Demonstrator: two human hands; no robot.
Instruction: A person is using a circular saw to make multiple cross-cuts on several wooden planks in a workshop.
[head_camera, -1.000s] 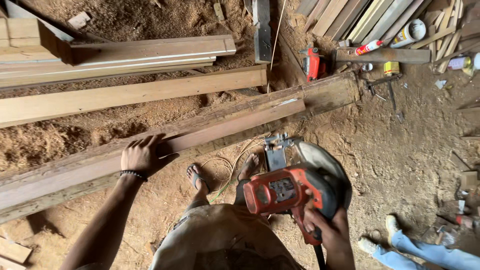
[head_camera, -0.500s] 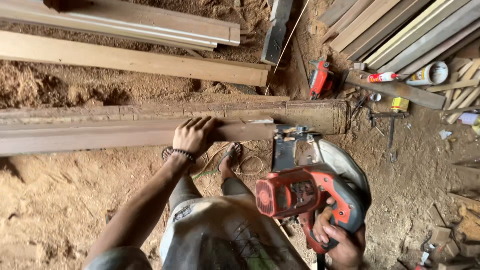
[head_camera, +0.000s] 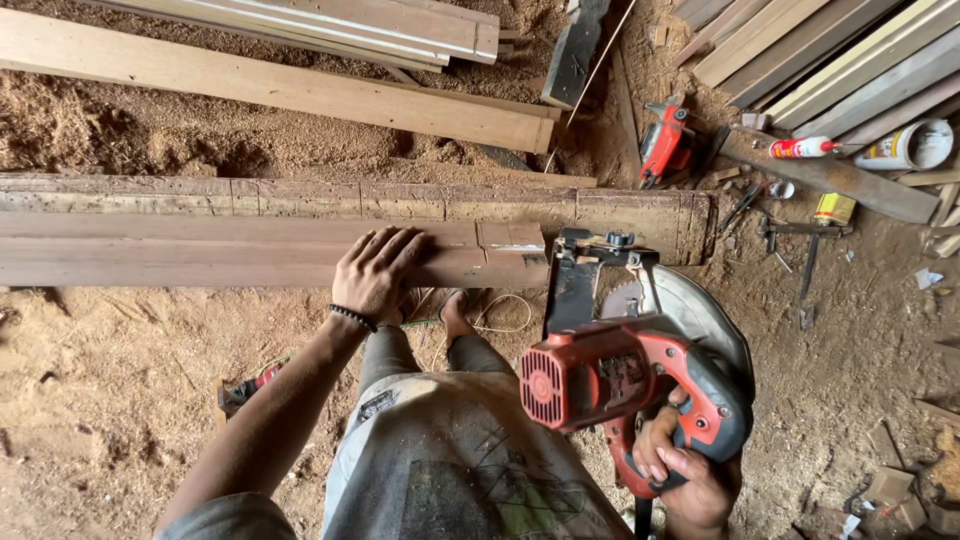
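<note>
Since the earlier frames the long reddish plank (head_camera: 250, 250) has swung from a slant to lie level across the view, and the left hand (head_camera: 378, 272) has slid along it to sit nearer its cut end; the red circular saw (head_camera: 625, 375) has come closer to that end, its black base plate now just beside the plank's right tip; the plank rests along a weathered beam (head_camera: 400, 198) that runs past it to the right; the left hand lies flat on the plank's top face, palm down, fingers (head_camera: 395, 245) spread and pointing away from the person, a dark bead bracelet (head_camera: 352, 317) at the wrist; the plank passes under the fingers and runs on to both sides; the right hand (head_camera: 680, 470) is curled tight around the saw's rear handle, fingers wrapped and pressed together; the saw's blade guard hangs over the sawdust floor (head_camera: 100, 400), apart from the left hand; paler boards (head_camera: 300, 90) lie beyond the beam; a second red power tool (head_camera: 665, 140) lies on the ground to the upper right, near a can (head_camera: 833, 208).
</note>
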